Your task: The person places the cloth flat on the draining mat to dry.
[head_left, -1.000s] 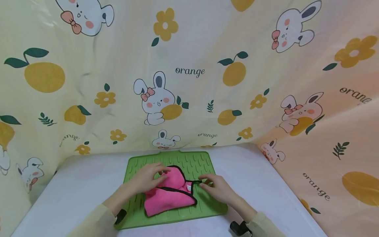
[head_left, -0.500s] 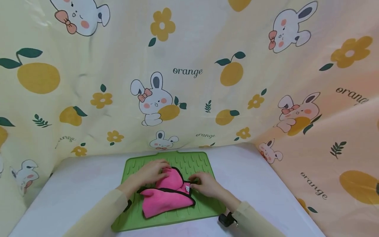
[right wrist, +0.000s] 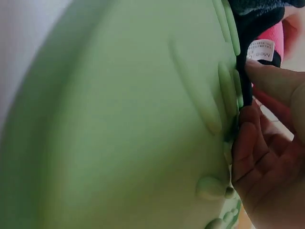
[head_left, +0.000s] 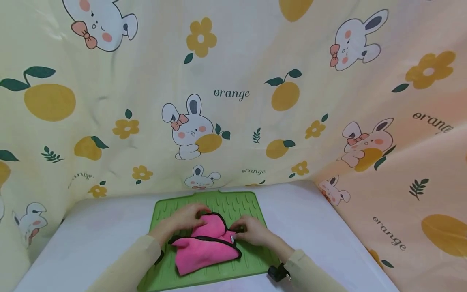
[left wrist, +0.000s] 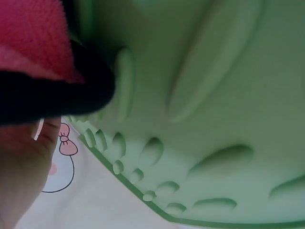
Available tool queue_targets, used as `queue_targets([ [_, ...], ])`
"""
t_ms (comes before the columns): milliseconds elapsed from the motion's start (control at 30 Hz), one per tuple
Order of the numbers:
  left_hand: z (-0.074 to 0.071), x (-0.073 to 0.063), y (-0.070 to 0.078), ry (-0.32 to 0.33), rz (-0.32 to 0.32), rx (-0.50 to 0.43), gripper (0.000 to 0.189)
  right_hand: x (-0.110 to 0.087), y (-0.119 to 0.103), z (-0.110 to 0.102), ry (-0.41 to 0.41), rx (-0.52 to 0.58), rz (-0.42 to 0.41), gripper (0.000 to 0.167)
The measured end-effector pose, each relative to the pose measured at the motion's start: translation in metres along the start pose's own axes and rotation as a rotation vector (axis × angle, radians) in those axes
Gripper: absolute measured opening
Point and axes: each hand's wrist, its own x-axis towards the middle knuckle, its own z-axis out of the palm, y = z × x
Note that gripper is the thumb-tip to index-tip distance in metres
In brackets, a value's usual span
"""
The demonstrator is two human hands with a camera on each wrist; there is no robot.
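Lying folded on the mat [head_left: 257, 261], the cloth [head_left: 208, 254] was held at 2 spots, the left hand [head_left: 184, 217] grasping its far edge, the right hand [head_left: 251, 231] pinching it beside the label [right wrist: 261, 49].

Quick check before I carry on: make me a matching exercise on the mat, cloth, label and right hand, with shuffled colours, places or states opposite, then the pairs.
Things:
1. mat
2. cloth
3. label
4. right hand

Descriptions:
a. white, with small print
b. pinching the black edging
c. green, underneath everything else listed
d. mostly pink

Pairs: 1-c, 2-d, 3-a, 4-b
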Motion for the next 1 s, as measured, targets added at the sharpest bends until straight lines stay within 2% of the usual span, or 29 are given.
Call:
queue_targets([
  [267,0.0022,0.0011,0.0017,-0.025,-0.038,-0.075,0.039,-0.0019,0.0065,0.0016,-0.015,0.087,0.03,0.018],
  [500,0.0032,-0.0004,0.003,0.004,-0.032,-0.097,0.039,-0.0013,0.005,-0.0022,-0.023,0.152,0.034,0.016],
  [700,0.0043,-0.0032,0.003,0.054,-0.017,-0.123,0.037,0.0027,0.0071,-0.0044,-0.031,0.181,0.04,0.015],
  [867,0.0079,-0.0042,0.0013,0.077,-0.018,-0.108,0.032,0.004,0.0105,-0.0037,-0.037,0.201,0.05,0.015],
  [1000,0.0092,-0.0067,-0.0009,0.096,-0.024,-0.137,0.03,0.0054,0.0103,-0.0031,-0.045,0.231,0.066,0.015],
])
